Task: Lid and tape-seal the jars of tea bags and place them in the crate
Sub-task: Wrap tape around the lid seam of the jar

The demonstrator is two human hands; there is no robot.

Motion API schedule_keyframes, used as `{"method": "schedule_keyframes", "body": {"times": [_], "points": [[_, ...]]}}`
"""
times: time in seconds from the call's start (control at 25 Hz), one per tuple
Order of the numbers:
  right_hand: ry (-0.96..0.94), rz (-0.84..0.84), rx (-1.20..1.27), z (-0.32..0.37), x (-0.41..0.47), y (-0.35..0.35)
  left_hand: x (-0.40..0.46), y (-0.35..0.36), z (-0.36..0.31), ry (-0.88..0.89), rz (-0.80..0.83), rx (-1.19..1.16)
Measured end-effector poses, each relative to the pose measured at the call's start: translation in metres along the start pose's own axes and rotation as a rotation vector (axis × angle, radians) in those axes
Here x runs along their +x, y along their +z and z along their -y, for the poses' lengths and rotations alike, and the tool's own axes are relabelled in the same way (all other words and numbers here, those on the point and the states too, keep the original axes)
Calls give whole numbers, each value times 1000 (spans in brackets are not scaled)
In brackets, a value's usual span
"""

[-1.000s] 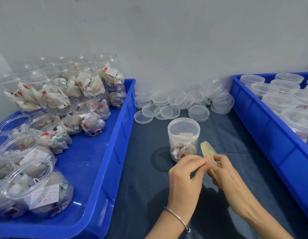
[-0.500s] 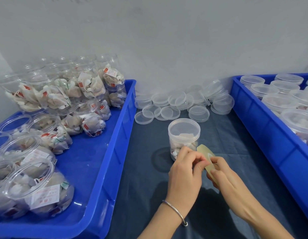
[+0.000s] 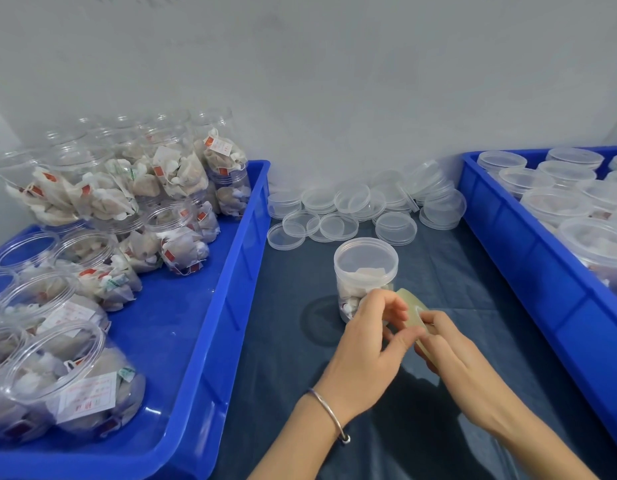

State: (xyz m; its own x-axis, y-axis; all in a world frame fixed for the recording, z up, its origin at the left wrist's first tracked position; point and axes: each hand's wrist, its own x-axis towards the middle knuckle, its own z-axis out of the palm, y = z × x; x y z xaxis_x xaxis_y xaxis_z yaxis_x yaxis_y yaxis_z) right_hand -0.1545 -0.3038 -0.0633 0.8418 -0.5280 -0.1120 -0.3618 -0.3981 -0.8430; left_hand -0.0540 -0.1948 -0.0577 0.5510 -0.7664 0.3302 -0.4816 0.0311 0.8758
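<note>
Dark surface [image 3: 286, 341] between blue crates: both hands pinch a tape roll [image 3: 412, 310] beside the lidded jar [image 3: 364, 271]; next, likely pulling tape free to seal it.

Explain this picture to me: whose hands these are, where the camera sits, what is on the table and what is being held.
There is no machine here. A person wears a camera on the head, so the one view looks down at their own two hands. The right hand holds a roll of tape; the left hand pinches at its edge, apparently to find the tape's end. Just behind them a lidded jar of tea bags stands on the dark cloth. Loose lids lie near the wall. The left crate holds open jars of tea bags; the right crate holds lidded ones.
</note>
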Motion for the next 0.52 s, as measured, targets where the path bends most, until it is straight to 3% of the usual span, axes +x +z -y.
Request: {"method": "schedule_keyframes", "body": {"times": [0.28, 0.4, 0.52], "points": [[-24, -17, 22, -3, 1, 2, 0, 1, 4, 69, -130, 125], [-51, -17, 55, -4, 1, 2, 1, 1, 3, 98, -99, 229], [-166, -38, 22, -8, 0, -1, 4, 1, -6, 14, -23, 226]]}}
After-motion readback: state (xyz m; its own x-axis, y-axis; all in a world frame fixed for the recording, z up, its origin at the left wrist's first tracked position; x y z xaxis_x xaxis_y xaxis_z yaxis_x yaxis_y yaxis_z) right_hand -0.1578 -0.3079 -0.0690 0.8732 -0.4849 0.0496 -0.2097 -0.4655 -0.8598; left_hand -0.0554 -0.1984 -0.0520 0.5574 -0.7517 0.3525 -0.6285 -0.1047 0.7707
